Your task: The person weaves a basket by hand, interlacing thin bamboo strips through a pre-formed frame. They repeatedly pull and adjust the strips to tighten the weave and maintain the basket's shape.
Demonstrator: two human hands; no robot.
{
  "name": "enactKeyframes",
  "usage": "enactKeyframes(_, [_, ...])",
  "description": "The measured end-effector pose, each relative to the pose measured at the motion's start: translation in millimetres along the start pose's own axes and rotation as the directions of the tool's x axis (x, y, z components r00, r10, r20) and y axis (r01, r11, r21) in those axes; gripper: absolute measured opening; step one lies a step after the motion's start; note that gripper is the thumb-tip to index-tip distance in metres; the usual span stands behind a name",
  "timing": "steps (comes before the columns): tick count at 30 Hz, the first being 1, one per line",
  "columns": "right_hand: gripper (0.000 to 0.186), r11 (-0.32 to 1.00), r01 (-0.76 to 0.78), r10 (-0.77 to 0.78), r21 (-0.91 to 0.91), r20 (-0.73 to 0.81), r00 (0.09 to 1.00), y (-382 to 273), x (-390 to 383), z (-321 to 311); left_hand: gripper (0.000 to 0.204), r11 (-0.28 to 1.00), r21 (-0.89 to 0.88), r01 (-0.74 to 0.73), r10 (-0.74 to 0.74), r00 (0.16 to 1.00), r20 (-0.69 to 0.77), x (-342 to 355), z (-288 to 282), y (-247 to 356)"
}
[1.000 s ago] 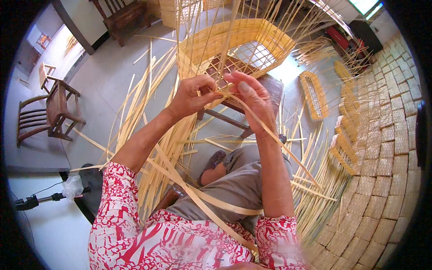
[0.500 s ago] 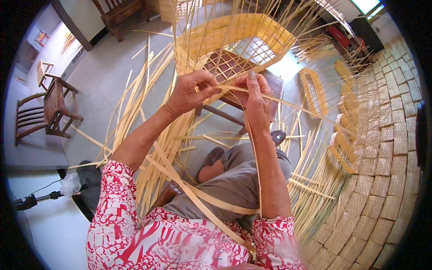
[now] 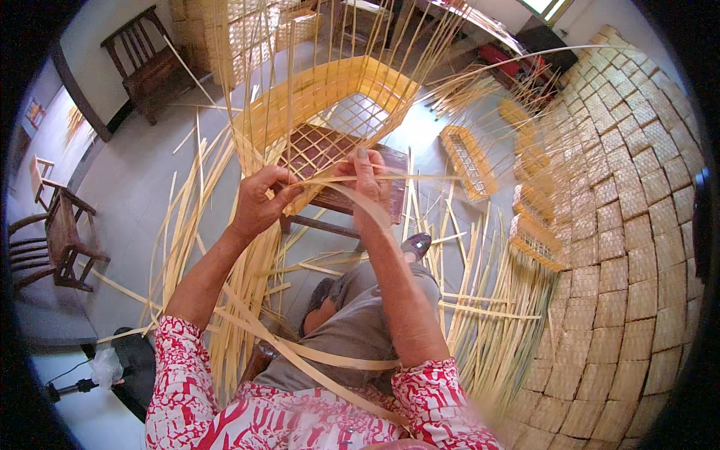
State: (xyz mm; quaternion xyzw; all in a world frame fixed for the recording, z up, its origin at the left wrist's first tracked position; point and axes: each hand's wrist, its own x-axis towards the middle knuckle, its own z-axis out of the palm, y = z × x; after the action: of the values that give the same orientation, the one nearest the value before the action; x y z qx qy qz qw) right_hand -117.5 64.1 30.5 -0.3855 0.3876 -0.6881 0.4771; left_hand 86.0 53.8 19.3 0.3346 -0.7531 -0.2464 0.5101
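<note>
A yellow woven basket [image 3: 270, 105] with an open lattice base and long upright strips rests on a reddish-brown wooden bench [image 3: 337, 201]. At its near lower edge, my left hand [image 3: 261, 196] has thumb and fingers pinched on pale bamboo strips [image 3: 319, 181]. Just to its right, my right hand [image 3: 367, 187] grips the same strips, thumb raised on top. One strip extends rightward from this hand and another curves down over its back. The exact fingertip contact is partly hidden. Loose long strips [image 3: 322, 352] lie across my lap.
Wooden chairs [image 3: 71, 240] stand at left and back left [image 3: 139, 67]. Cut strips [image 3: 202, 210] cover the floor on both sides. Shallow yellow baskets [image 3: 465, 161] lie to the right, beside a wall of stacked woven pieces [image 3: 622, 247]. A stand [image 3: 71, 386] holds a plastic bag at lower left.
The view has shifted, so basket and hands sit further left in it. My right thumb and fingers have closed over the strips, and the long trailing strip has swung from downward-right to more level.
</note>
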Motion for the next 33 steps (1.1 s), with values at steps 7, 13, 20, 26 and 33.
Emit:
enactKeyframes(7, [0.023, 0.978, -0.133, 0.154, 0.163, -0.121, 0.981, 3, -1, -17, 0.012, 0.999, -0.024, 0.045, -0.044, 0.998, 0.034, 1, 4, -3])
enactKeyframes(13, [0.031, 0.998, 0.011, -0.016, -0.068, -0.071, 0.997, 1, -10, -17, 0.018, 0.991, 0.006, 0.133, -0.131, 0.966, 0.224, 5, -15, -13])
enactKeyframes(20, [0.057, 0.995, 0.029, -0.008, -0.097, 0.204, 0.979, -9, -7, -23, 0.025, 0.982, 0.177, 0.066, -0.152, 0.832, 0.533, 42, -32, -4])
enactKeyframes(26, [0.115, 0.987, 0.098, -0.024, -0.13, 0.481, 0.876, -11, 1, -29, 0.009, 0.967, 0.254, 0.018, -0.073, 0.976, 0.206, 26, -22, -13])
enactKeyframes(33, [0.053, 0.94, -0.144, 0.239, -0.31, 0.296, 0.925, -14, -5, -20, 0.013, 0.99, 0.105, 0.093, -0.078, 0.987, -0.144, 15, -12, -35])
